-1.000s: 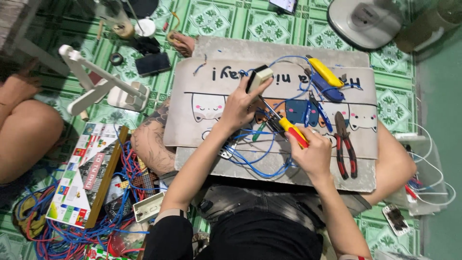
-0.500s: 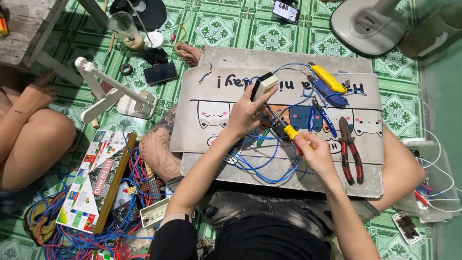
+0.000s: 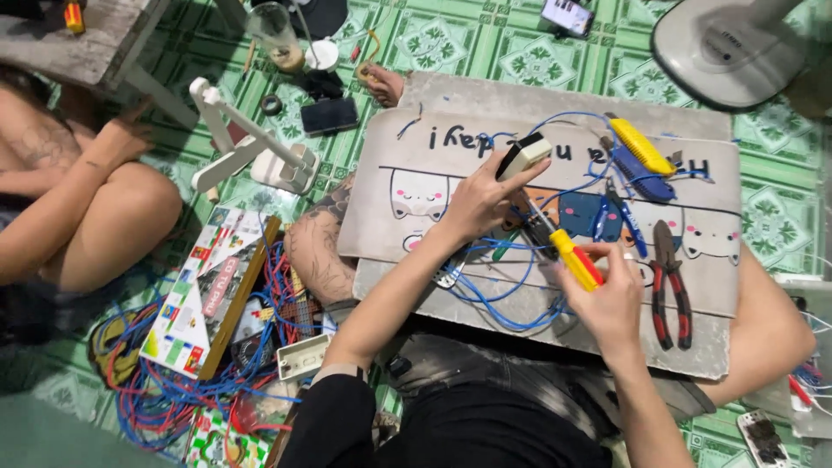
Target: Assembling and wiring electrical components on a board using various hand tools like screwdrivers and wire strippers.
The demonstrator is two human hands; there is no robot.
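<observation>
My left hand [image 3: 478, 201] grips a small cream-coloured electrical box [image 3: 523, 154] tilted up above the board. My right hand [image 3: 611, 299] holds a screwdriver with a yellow and red handle [image 3: 575, 258], its shaft pointing up-left toward the box. Loose blue wires [image 3: 503, 290] curl under both hands. All of this rests over a grey board [image 3: 693, 347] across my lap, topped by a pale mat with cartoon faces [image 3: 407, 191].
Red-handled pliers [image 3: 669, 282], blue-handled cutters [image 3: 620, 217] and a yellow tool [image 3: 641, 146] lie on the mat's right. A heap of blue and red wire [image 3: 173, 390] and a colourful box [image 3: 199, 299] sit left. Another person's leg [image 3: 95, 234] is at far left; a fan base [image 3: 737, 48] top right.
The view has shifted so the board sits more to the right. My left hand has lifted the cream box slightly; the right hand keeps the screwdriver near it.
</observation>
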